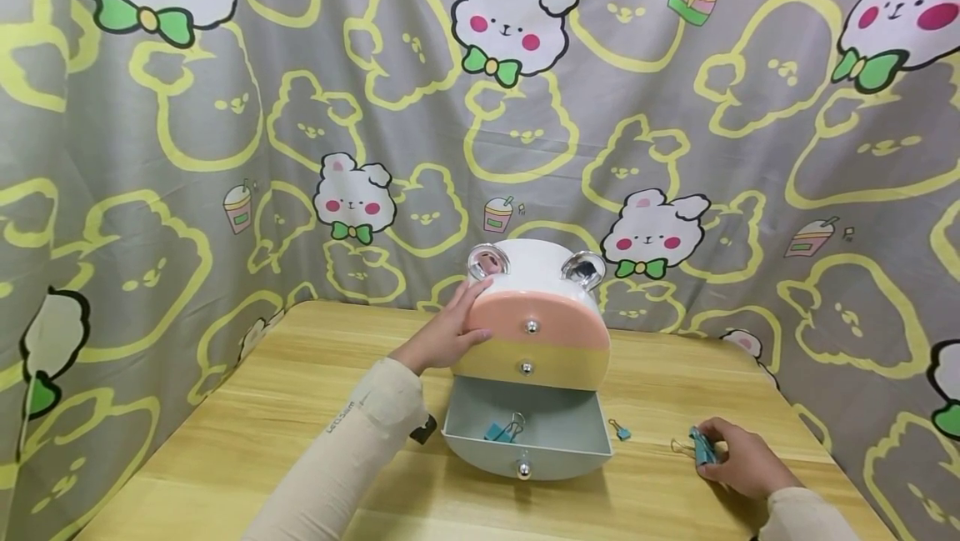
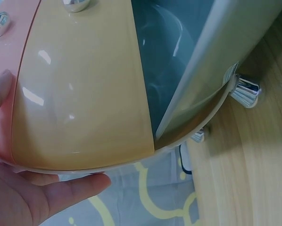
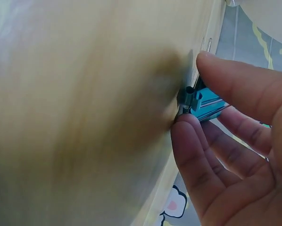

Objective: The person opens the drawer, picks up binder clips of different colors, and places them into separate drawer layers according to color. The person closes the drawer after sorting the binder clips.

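A small drawer cabinet (image 1: 536, 316) with a white top, round silver ears and a pink, a yellow and a grey-green drawer stands on the table. My left hand (image 1: 444, 331) holds its left side, thumb on the pink front and fingers along the side wall. The bottom drawer (image 1: 525, 462) is pulled out, with a blue binder clip (image 1: 498, 433) inside. At the right, my right hand (image 1: 746, 456) pinches a large teal binder clip (image 1: 703, 446) between thumb and fingers, close to the tabletop. A gold wire handle shows beside it; whether it belongs to a second clip I cannot tell.
A small blue binder clip (image 1: 622, 432) lies on the wooden table (image 1: 225, 449), just right of the drawer. Left of the drawer is a black object (image 1: 423, 429), partly behind the left sleeve. A patterned grey curtain (image 1: 420, 132) encloses the table's back and sides.
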Available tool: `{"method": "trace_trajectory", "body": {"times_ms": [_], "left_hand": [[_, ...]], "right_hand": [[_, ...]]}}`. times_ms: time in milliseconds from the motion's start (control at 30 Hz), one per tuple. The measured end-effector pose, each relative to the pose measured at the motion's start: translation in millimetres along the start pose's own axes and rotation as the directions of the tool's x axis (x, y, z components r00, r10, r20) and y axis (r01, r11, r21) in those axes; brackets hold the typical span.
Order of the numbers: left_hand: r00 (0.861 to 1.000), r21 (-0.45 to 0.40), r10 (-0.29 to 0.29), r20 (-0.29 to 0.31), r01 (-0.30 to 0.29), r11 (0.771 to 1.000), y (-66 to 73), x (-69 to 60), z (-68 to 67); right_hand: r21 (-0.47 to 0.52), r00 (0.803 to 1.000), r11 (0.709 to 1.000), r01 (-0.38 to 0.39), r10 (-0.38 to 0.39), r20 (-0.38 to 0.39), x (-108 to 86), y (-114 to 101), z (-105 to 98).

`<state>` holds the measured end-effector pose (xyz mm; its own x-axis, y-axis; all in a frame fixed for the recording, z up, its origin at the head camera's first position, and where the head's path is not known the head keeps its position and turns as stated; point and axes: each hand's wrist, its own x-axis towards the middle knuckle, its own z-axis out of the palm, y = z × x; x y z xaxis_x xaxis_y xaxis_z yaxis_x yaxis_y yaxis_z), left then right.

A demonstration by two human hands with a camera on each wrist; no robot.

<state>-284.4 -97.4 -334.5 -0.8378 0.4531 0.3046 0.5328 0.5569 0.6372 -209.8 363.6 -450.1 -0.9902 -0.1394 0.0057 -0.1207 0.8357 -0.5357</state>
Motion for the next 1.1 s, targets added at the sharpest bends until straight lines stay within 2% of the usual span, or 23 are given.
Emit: {"method": "trace_trajectory", "body": {"times_ms": [467, 900, 1100], "left_hand": [[1.000, 0.013, 0.013, 0.003, -0.013, 1.000, -2.5, -0.5, 0.2], [1.000, -0.003, 0.013, -0.003, -0.013, 1.000, -2.3, -0.2, 1.5], [1.000, -0.003, 0.007, -0.004, -0.007, 1.000, -2.4, 0.1, 1.5]], "right_hand": [[0.059, 1.000, 0.998, -0.030, 0.030, 0.003, -2.7, -7.0, 0.7], [0.054, 1.000, 0.998, 0.020, -0.020, -0.004, -3.7, -17.3, -3.8], [0.075, 1.000, 0.997, 0.004, -0.004, 0.005, -4.2, -21.5, -5.4]]}}
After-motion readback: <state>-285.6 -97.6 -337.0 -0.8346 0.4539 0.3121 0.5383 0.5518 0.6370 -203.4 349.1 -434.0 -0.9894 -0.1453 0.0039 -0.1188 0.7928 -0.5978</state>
